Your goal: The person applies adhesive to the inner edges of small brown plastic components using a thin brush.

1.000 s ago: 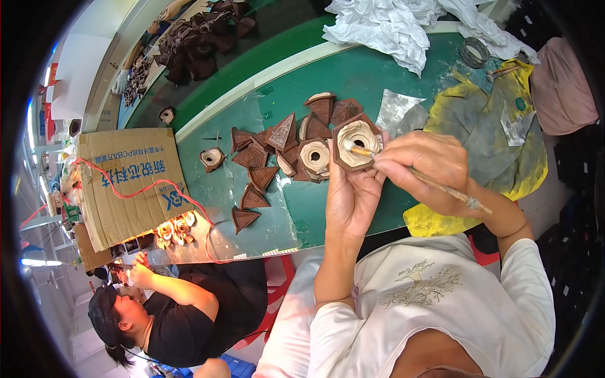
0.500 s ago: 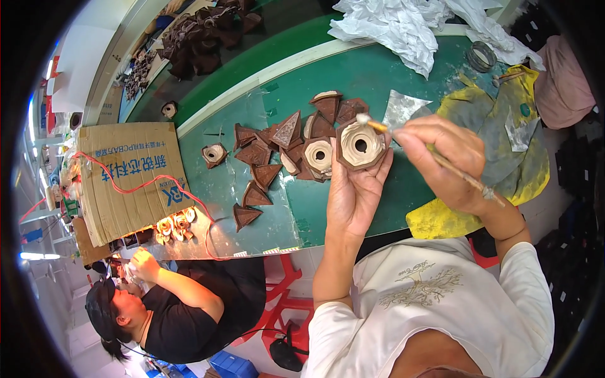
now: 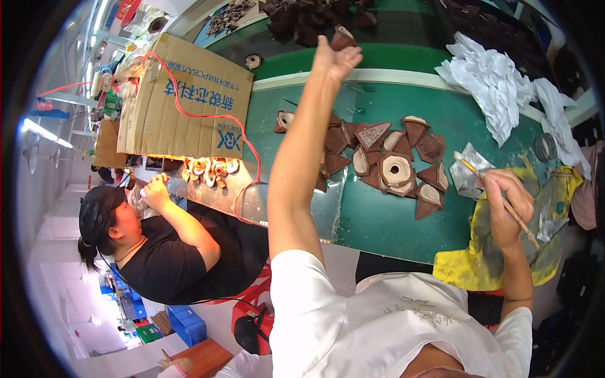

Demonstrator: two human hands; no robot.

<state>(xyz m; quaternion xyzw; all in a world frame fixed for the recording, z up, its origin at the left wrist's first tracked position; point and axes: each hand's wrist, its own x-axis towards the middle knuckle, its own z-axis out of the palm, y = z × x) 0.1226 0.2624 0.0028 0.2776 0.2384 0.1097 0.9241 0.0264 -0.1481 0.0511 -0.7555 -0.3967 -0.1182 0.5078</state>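
My left hand [image 3: 335, 62] reaches far across to the green strip beyond the pale ledge, palm up and fingers spread. A brown piece with a pale inside edge [image 3: 343, 38] is right at its fingertips; whether they touch, I cannot tell. My right hand [image 3: 509, 205] is closed round a thin wooden brush [image 3: 520, 222], its tip pointing up and left above a crumpled silvery sheet [image 3: 467, 170]. Between my arms lies a cluster of brown triangular pieces [image 3: 373, 133], with a brown piece with a cream octagonal hollow and a dark central hole [image 3: 396, 171] among them.
A cardboard box [image 3: 189, 94] with a red cable stands left, a co-worker [image 3: 170, 239] beside it. More brown pieces [image 3: 302, 22] heap on the far strip. White crumpled paper [image 3: 485, 85], a round wire-like ring [image 3: 544, 147] and a stained yellow cloth [image 3: 457, 264] lie right.
My left hand has gone from holding a cream-lined octagonal piece near the cluster to the far strip. The brush has moved away, down and right. The whole view has shifted.
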